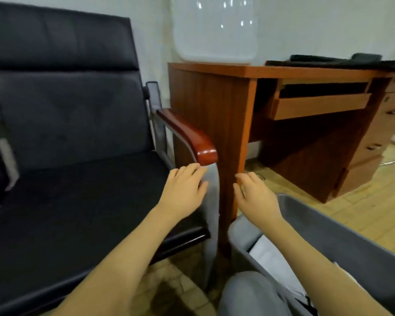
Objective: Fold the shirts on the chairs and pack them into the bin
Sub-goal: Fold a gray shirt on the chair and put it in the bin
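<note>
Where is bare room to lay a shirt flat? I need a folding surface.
The black chair's seat is bare from the backrest to its front edge, left of the wooden armrest. The desk top is bare at its left end; dark items crowd its right. The gray bin already holds white cloth.

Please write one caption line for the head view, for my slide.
Both hands, left and right, open between black chair and grey bin.

- Black chair [73, 124]: smooth leather-like upholstery, matt, faint sheen.
- Armrest [187, 135] on chair: polished reddish wood, glossy; beneath it, brushed silver metal frame [211, 201].
- Desk [226, 106] right of chair: orange-brown wood laminate, smooth.
- Bin [342, 226] right of chair: grey, matt, holding white cloth [271, 258].
</note>
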Demonstrator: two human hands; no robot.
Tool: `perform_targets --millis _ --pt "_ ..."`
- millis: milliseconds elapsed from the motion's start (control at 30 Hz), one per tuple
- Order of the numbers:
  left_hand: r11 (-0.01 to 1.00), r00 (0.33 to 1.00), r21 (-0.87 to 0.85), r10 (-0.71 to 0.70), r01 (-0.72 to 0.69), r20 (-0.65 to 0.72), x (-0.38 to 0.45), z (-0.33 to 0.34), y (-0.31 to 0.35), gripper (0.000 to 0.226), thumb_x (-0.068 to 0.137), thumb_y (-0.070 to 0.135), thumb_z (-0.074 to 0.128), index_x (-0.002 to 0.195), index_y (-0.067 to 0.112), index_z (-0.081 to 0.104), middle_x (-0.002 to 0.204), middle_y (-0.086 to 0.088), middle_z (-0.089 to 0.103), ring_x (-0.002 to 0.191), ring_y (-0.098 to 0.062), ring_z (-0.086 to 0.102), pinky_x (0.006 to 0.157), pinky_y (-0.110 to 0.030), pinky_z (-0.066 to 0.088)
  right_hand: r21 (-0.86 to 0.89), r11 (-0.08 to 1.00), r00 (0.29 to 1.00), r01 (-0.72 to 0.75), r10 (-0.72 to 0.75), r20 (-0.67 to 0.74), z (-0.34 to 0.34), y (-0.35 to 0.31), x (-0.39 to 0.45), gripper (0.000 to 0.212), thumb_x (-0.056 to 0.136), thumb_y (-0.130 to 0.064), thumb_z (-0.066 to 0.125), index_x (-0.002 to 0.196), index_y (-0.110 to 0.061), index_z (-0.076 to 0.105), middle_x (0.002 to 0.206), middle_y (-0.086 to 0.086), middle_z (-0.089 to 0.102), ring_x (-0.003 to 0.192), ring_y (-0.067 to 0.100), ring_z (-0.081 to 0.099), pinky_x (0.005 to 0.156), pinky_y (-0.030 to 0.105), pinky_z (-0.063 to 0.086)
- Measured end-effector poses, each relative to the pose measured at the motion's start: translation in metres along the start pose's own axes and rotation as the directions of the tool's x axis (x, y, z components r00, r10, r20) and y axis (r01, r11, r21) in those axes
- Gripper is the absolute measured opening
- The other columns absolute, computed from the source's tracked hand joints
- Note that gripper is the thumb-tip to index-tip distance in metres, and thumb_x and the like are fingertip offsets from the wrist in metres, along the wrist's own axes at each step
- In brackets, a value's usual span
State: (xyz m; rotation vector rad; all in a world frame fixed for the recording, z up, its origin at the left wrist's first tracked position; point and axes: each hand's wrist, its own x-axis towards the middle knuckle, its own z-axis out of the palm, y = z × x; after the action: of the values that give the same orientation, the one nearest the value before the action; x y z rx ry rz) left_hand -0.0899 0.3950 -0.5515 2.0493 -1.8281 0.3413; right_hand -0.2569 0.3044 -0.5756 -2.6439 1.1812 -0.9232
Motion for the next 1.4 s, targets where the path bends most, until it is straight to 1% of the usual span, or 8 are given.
perform_targets --millis 100,400,633,800,1033,1167,1300,1400 --pt "0.992 0.991 0.037 -0.122 0.125 -0.055 -0.034 -0.035 -0.051 0.045 0.1 0.035 0.038 0.143 0.023 0.037 0.147 0.005 0.037 0.131 -0.013 0.037 0.106 -0.029 0.022 0.032 0.991 0.991 0.13 -0.13 0.006 0.02 -0.063 0.022 0.03 0.097 -0.024 0.047 0.122 -0.01 0.056 0.109 0.007 0.058 0.097 0.026 0.059 0.074 0.037 0.049" --pt "0.882 0.898 0.183 -0.407 0.434 -0.168 -0.167 -0.125 -0.2 0.041 0.1 0.03 0.039 0.14 0.022 0.041 0.141 0.005 0.043 0.125 -0.013 0.042 0.105 -0.03 0.024 0.236 0.919 0.933 0.316 -0.346 0.101 0.098 -0.278 0.034 0.036 0.1 -0.03 0.043 0.133 -0.018 0.05 0.122 -0.003 0.054 0.105 0.012 0.057 0.079 0.023 0.044" --pt "0.704 0.741 0.231 -0.638 0.672 -0.21 -0.278 -0.168 -0.299 0.037 0.098 0.03 0.041 0.134 0.022 0.049 0.134 0.004 0.05 0.122 -0.017 0.045 0.097 -0.033 0.027 0.407 0.792 0.812 0.455 -0.557 0.176 0.161 -0.433 0.018 0.033 0.1 -0.028 0.043 0.129 -0.016 0.053 0.117 -0.002 0.055 0.099 0.014 0.058 0.079 0.03 0.05" --pt "0.562 0.587 0.169 -0.766 0.81 -0.264 -0.354 -0.177 -0.352 0.042 0.086 0.031 0.042 0.116 0.012 0.065 0.116 -0.008 0.062 0.107 -0.035 0.056 0.087 -0.042 0.035 0.475 0.688 0.682 0.549 -0.697 0.22 0.211 -0.52 -0.003 0.032 0.099 -0.029 0.045 0.124 -0.014 0.057 0.112 0.002 0.058 0.102 0.02 0.057 0.087 0.035 0.042" --pt "0.353 0.393 0.198 -0.891 0.914 -0.228 -0.424 -0.166 -0.395 0.044 0.097 0.04 0.041 0.137 0.02 0.044 0.14 0.001 0.043 0.127 -0.024 0.039 0.098 -0.034 0.026 0.584 0.65 0.606 0.487 -0.733 0.31 0.256 -0.599 -0.038 0.033 0.098 -0.04 0.045 0.123 -0.025 0.058 0.118 -0.005 0.058 0.115 0.016 0.048 0.077 0.028 0.014" --pt "0.3 0.318 0.11 -0.918 0.948 -0.236 -0.442 -0.154 -0.4 0.052 0.098 0.046 0.039 0.143 0.019 0.036 0.144 -0.001 0.041 0.129 -0.023 0.04 0.101 -0.034 0.026 0.576 0.694 0.604 0.431 -0.697 0.388 0.274 -0.625 -0.049 0.035 0.094 -0.042 0.049 0.125 -0.028 0.055 0.126 -0.006 0.051 0.119 0.018 0.042 0.082 0.031 0.016" --pt "0.293 0.319 0.139 -0.918 0.946 -0.235 -0.442 -0.15 -0.406 0.05 0.096 0.047 0.042 0.139 0.022 0.04 0.136 0.0 0.046 0.124 -0.022 0.043 0.099 -0.034 0.027 0.585 0.773 0.686 0.246 -0.565 0.458 0.289 -0.632 -0.059 0.008 0.089 -0.029 0.061 0.093 -0.023 0.065 0.103 -0.008 0.048 0.109 0.019 0.043 0.073 0.03 0.011" --pt "0.31 0.331 0.121 -0.909 0.943 -0.253 -0.445 -0.149 -0.408 0.045 0.094 0.043 0.047 0.135 0.023 0.045 0.127 0.001 0.051 0.119 -0.022 0.045 0.096 -0.033 0.031 0.616 0.746 0.704 0.253 -0.579 0.412 0.291 -0.626 -0.061 0.007 0.091 -0.023 0.058 0.09 -0.02 0.064 0.102 -0.005 0.051 0.105 0.02 0.045 0.07 0.029 0.01"
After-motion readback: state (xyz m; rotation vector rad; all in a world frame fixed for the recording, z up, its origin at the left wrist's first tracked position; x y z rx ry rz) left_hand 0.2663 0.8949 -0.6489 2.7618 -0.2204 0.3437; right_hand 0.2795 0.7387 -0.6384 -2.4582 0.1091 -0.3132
